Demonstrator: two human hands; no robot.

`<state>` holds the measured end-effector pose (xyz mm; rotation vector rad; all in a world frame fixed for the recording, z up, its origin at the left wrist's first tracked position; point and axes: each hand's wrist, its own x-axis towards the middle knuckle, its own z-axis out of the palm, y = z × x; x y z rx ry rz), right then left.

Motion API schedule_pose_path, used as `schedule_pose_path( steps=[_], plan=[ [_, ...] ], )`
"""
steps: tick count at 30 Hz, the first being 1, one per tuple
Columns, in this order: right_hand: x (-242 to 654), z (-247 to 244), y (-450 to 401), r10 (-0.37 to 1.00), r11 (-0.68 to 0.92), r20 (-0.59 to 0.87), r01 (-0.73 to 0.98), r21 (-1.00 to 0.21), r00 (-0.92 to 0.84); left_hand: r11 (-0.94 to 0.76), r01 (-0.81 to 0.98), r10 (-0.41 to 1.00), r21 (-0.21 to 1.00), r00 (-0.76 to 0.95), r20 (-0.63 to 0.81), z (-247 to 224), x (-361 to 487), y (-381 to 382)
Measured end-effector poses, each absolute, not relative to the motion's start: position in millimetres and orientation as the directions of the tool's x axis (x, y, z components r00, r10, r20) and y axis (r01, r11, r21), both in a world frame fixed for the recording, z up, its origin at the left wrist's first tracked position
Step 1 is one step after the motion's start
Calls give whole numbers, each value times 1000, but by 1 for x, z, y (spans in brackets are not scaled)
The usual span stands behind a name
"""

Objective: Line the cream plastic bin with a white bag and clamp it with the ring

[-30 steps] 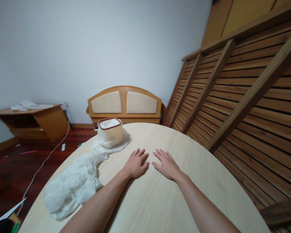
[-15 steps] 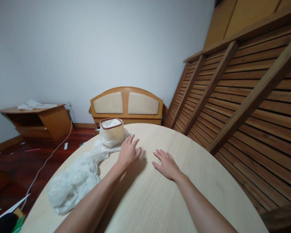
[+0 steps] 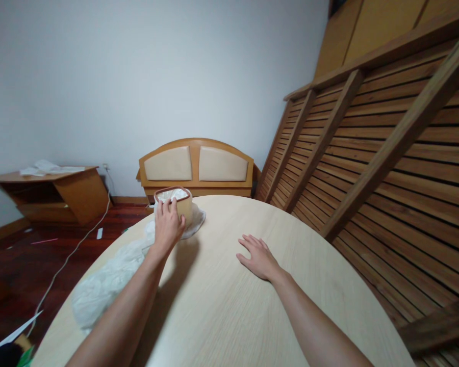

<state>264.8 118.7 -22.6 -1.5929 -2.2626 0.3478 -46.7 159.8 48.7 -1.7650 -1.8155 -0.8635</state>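
A small cream bin (image 3: pixel 185 208) with a brown rim and a white liner stands at the far left of the round wooden table (image 3: pixel 222 300). In front of it is my left hand (image 3: pixel 168 225), fingers stretched up over its near side towards the rim; whether they touch it I cannot tell. A crumpled white plastic bag (image 3: pixel 103 285) trails from the bin towards me, partly hidden by my left forearm. My right hand (image 3: pixel 259 257) lies on the tabletop, fingers apart, holding nothing.
Behind the table is a wooden headboard (image 3: pixel 195 160) with two cream panels. A slatted wooden frame (image 3: pixel 359 168) leans along the right. To the left stand a low cabinet (image 3: pixel 80 196) with papers (image 3: pixel 48 167) on top and a white cable (image 3: pixel 76 247) along the floor.
My left hand has moved left from beside the bin to its near side. The right hand keeps its place on the table. The view has shifted slightly.
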Motion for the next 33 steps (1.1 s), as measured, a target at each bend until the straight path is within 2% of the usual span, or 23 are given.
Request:
schedule_pose_path(
  steps=[9, 18, 23, 28, 30, 33],
  plan=[
    [265, -24, 120, 940, 342, 153, 847, -406, -306, -49, 990, 740, 131, -52, 671, 61, -45, 157],
    [266, -28, 121, 935, 352, 209, 815, -460, -286, -209, 971, 757, 118, 84, 648, 67, -6, 140],
    [267, -30, 129, 916, 375, 339, 751, -543, -212, -340, 930, 761, 140, 185, 622, 72, 21, 126],
    [273, -24, 134, 869, 342, 494, 684, -645, 32, -502, 831, 754, 241, 285, 591, 78, 38, 113],
    [272, -18, 131, 819, 350, 560, 669, -655, 120, -562, 778, 741, 281, 323, 589, 79, 41, 109],
    [266, -12, 124, 746, 411, 646, 653, -636, 160, -612, 730, 725, 305, 363, 585, 82, 45, 105]
  ],
)
